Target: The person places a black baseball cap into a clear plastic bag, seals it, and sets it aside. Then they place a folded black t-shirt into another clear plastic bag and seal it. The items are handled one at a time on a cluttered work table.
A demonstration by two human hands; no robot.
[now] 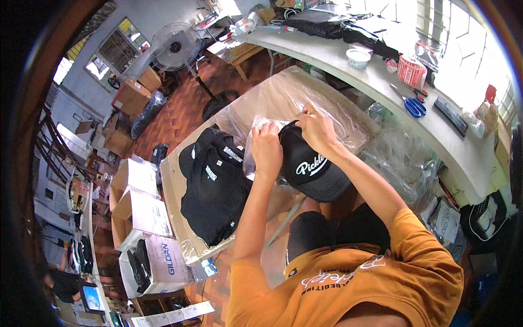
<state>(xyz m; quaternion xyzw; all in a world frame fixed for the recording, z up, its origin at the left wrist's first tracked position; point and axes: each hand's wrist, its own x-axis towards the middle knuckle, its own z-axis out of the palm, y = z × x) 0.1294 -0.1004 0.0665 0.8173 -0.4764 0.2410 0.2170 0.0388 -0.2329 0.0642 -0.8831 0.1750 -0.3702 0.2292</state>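
Observation:
My right hand [318,127] grips the back edge of a black cap [302,163] with white lettering on its front; the brim points toward my body. Beside the cap, my left hand [267,149] has its fingers closed on a clear plastic bag [249,159], which hangs partly hidden behind that hand. Both hands are over a low table [261,96] covered with cardboard and clear plastic. Left of my left hand lies a pile of folded black garments [216,192] with small white prints. At its upper left edge sits another black cap [187,160].
A long white counter [441,135] curves along the right, bearing blue-handled scissors [414,107], a phone [450,115] and a red-and-white label roll [412,71]. Open cardboard boxes [167,259] stand left of the table. A pedestal fan [175,47] is beyond it. A person [65,284] is at far left.

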